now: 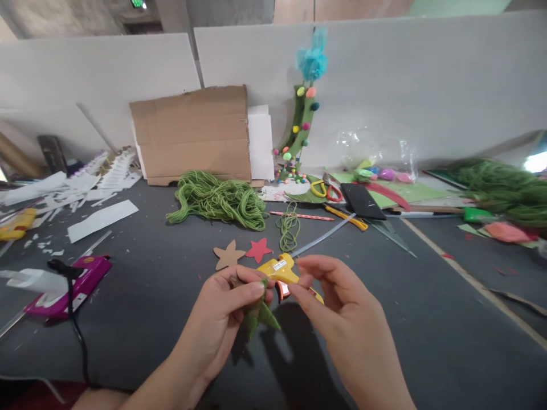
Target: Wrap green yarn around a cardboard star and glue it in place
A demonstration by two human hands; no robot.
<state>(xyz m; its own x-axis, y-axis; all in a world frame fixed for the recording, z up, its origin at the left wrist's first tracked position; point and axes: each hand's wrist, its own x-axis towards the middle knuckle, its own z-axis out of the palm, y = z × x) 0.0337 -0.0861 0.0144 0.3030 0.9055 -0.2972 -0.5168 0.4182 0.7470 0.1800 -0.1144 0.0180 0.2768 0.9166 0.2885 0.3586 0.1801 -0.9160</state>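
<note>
My left hand (226, 299) pinches a star (262, 316) wrapped in green yarn, its points hanging below the fingers. Part of the star is hidden behind my thumb. To the right, my right hand (342, 302) is held up with curled fingers, thumb and fingertips drawn close together; whatever lies between them is too small to make out. Just beyond both hands lies a yellow glue gun (284, 266) with a clear glue stick (325, 234) out of its back. A brown cardboard star (229, 254) and a red star (258, 249) lie behind my left hand.
Behind are a green yarn heap (217, 199), a small yarn bundle (289, 228), a pencil (301, 216), scissors (327, 191) and a yellow cutter (347, 217). A decorated green stand (299, 125) is near the wall. At left sits a purple power strip (88, 282) with a black cable (77, 330).
</note>
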